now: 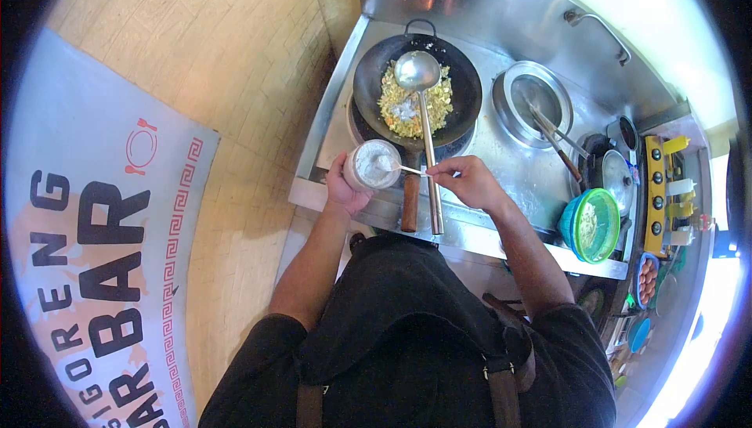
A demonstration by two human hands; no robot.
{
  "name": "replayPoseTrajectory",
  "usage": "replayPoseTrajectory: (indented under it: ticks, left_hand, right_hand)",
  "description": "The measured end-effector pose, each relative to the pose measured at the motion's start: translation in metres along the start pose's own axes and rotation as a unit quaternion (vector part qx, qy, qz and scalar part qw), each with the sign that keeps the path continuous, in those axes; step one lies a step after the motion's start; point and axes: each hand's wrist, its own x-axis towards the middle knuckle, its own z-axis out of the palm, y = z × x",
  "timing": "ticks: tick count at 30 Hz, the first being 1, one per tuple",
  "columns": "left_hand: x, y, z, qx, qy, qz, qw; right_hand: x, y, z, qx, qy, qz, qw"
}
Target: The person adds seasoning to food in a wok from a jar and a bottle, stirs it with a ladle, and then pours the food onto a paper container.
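My left hand (349, 190) is wrapped round a jar of white powder (374, 163), held in front of the wok. Pinched in my right hand (468, 180) is the handle of a small spoon (409, 169), whose bowl end is in the jar's mouth. Behind them a black wok (462, 91) sits on the stove, with chopped yellowish food (440, 107) in it and a whitish patch on top. A steel ladle (417, 72) rests across the wok, its long handle reaching past the front edge near my right fingers. The wok's wooden handle (410, 205) points toward me.
On the steel counter to the right stand a round metal pot (511, 126) with utensils across it, a green basket (613, 228) with pale food, and a lidded pot (616, 173). Farther right are squeeze bottles (680, 187) and a bowl of eggs (647, 281). A printed banner (110, 232) hangs left.
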Motion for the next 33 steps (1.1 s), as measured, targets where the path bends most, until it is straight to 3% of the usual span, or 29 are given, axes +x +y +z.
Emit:
replayPoseTrajectory:
  ticks: [16,22,24,33]
  left_hand:
    - [-0.003,0.001,0.005,0.001,-0.011,0.008,1.0]
    - [-0.004,0.002,0.007,0.003,0.008,-0.006,1.0]
    - [-0.003,0.002,0.007,0.005,0.016,-0.007,1.0]
    - [-0.003,0.005,0.009,0.005,0.023,0.007,1.0]
  right_hand:
    - [-0.001,0.004,0.003,0.052,-0.014,-0.001,0.999]
    - [-0.004,0.008,0.005,0.093,-0.008,0.018,0.995]
    - [-0.005,0.003,0.004,0.114,-0.015,0.075,0.991]
    - [-0.003,0.0,-0.007,0.145,0.011,0.092,0.985]
